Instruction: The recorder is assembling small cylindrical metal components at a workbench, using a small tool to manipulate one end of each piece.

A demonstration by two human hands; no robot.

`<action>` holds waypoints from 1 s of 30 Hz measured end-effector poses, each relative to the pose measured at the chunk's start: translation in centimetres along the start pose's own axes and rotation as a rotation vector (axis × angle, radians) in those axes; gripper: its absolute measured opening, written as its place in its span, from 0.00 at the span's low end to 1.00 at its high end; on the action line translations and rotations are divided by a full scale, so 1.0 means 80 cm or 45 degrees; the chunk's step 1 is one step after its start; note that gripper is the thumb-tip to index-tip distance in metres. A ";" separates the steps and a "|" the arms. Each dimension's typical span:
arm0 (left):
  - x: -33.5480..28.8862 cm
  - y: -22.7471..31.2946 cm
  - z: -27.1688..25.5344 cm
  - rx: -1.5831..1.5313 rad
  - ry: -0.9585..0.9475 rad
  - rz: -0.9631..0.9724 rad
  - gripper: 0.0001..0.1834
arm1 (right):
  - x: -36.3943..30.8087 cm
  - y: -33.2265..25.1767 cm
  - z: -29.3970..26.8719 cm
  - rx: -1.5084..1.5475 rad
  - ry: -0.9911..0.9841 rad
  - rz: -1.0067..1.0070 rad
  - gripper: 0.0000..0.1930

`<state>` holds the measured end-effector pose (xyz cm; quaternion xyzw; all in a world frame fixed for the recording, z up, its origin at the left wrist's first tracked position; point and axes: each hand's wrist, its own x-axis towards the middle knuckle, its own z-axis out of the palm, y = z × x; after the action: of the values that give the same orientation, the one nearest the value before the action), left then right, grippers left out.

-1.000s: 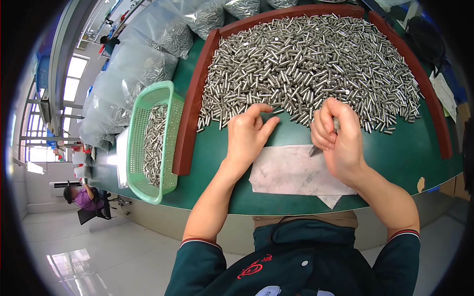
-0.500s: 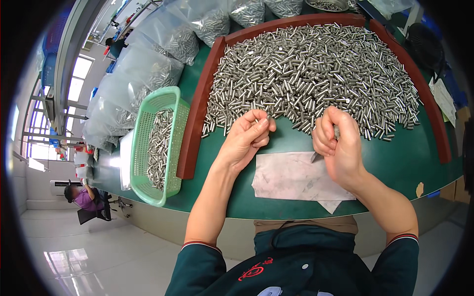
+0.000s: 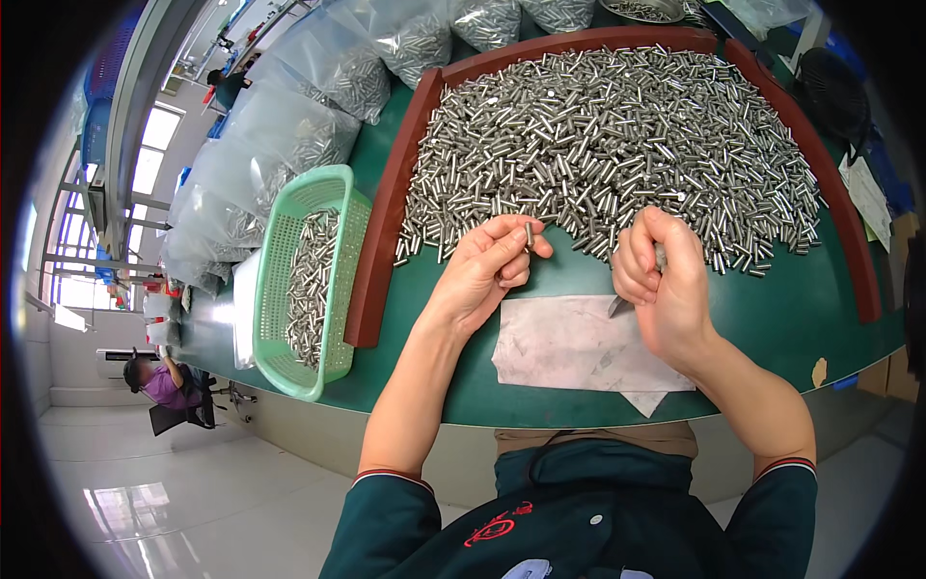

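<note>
A short metal pin point(image 3: 530, 234) is pinched upright between the thumb and fingers of my left hand point(image 3: 482, 261), just in front of the pile. My right hand point(image 3: 666, 275) is closed in a fist around a thin tool whose pointed grey tip point(image 3: 617, 306) juts out below the fingers. The rest of that tool is mostly hidden, so its kind does not show. Beyond both hands spreads a large heap of metal pins point(image 3: 608, 145). A stained whitish cloth point(image 3: 569, 347) lies flat on the green table point(image 3: 473, 405) under and beside the right hand.
A dark red wooden rail point(image 3: 384, 232) borders the heap at the left, back and right. Left of it stands a green plastic basket point(image 3: 362, 232) with pins inside. Clear bags of pins point(image 3: 299, 135) line the far left. A seated person point(image 3: 169, 384) is at lower left.
The fingertips of my left hand have turned, and the pin between them now shows upright and plainly. My right hand has hardly moved.
</note>
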<state>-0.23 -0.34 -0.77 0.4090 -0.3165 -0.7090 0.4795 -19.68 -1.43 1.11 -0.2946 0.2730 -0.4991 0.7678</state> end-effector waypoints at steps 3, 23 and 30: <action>-0.003 0.000 0.001 0.121 0.004 -0.023 0.07 | 0.000 -0.001 -0.001 0.008 -0.009 0.003 0.18; -0.033 -0.022 0.049 1.665 0.014 0.176 0.10 | 0.000 0.022 -0.012 0.165 -0.120 -0.029 0.20; -0.032 -0.022 0.050 1.660 0.020 0.172 0.10 | 0.000 0.027 -0.011 0.254 -0.092 -0.081 0.18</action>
<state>-3.98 2.91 0.34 0.6002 -0.7028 -0.3372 0.1792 -18.99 -0.88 -1.04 -0.2429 0.1847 -0.5371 0.7864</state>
